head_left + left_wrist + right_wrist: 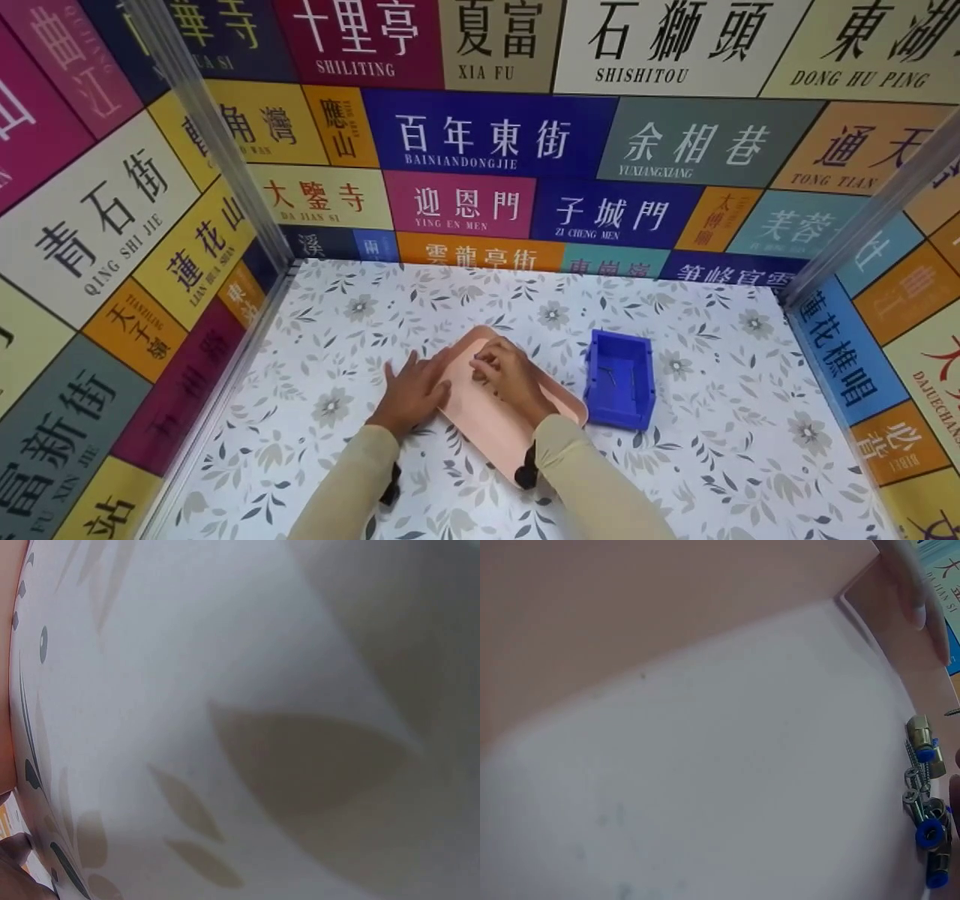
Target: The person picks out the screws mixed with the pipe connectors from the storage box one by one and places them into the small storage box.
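Note:
A pink rectangular tray (480, 431) lies slanted on the table. My left hand (409, 390) rests at its left edge, fingers extended over the rim; some of those fingers (907, 592) show in the right wrist view. Over the tray, my right hand (510, 375) has curled fingers and pinches a small screw, whose pointed tip (952, 713) shows at the right wrist view's edge. Inside the tray, brass push-in fittings (921, 736) with blue rings lie clustered with several silver screws (913, 799). The right hand hides this cluster in the head view.
To the right of the tray stands a blue plastic bin (649, 382) with a few thin screws (611, 375) inside. A floral cloth (330, 450) covers the table. Walls printed with place names (465, 135) enclose the back and sides.

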Demonstrator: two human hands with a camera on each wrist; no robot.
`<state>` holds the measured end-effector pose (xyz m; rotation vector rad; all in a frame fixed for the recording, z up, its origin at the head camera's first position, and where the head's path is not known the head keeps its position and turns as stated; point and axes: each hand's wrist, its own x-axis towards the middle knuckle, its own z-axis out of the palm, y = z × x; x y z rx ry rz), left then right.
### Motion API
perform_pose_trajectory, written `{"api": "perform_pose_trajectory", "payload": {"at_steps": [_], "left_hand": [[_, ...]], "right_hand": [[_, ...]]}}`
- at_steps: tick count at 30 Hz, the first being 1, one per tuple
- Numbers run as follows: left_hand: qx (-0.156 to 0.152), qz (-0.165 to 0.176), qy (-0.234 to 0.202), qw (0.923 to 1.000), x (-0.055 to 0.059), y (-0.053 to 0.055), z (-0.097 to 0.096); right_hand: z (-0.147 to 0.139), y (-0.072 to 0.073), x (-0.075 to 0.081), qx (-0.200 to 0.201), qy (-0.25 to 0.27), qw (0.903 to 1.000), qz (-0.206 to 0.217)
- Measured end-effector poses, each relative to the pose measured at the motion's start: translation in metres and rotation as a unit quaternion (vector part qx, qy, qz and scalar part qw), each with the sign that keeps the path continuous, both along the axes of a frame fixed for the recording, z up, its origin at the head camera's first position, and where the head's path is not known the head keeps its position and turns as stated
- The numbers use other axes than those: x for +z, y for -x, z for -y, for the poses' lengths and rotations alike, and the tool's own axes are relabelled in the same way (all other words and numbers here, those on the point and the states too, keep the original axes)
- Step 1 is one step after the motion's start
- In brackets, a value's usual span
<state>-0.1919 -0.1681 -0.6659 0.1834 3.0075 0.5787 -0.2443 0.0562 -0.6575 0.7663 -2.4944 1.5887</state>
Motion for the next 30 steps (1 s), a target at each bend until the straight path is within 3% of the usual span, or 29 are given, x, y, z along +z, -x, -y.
{"api": "perform_pose_trajectory", "payload": {"at_steps": [6, 17, 21, 30], "left_hand": [[0.005, 0.016, -0.001, 0.9999, 0.003, -0.001, -0.002], [0.013, 0.026, 0.003, 0.9996, 0.004, 0.000, -0.003], [0.015, 0.027, -0.002, 0.9995, 0.003, 0.000, -0.003], [-0.003, 0.001, -0.011, 0.9999, 0.001, -0.002, 0.000]], "right_hand": [[-0.004, -0.001, 0.003, -0.021, -0.020, 0.9995, -0.014], [-0.020, 0.005, 0.018, -0.051, -0.001, 0.9959, -0.075], [-0.029, 0.006, 0.022, -0.066, -0.003, 0.9948, -0.078], [-0.046, 0.008, 0.031, -0.073, 0.016, 0.9902, -0.118]]}}
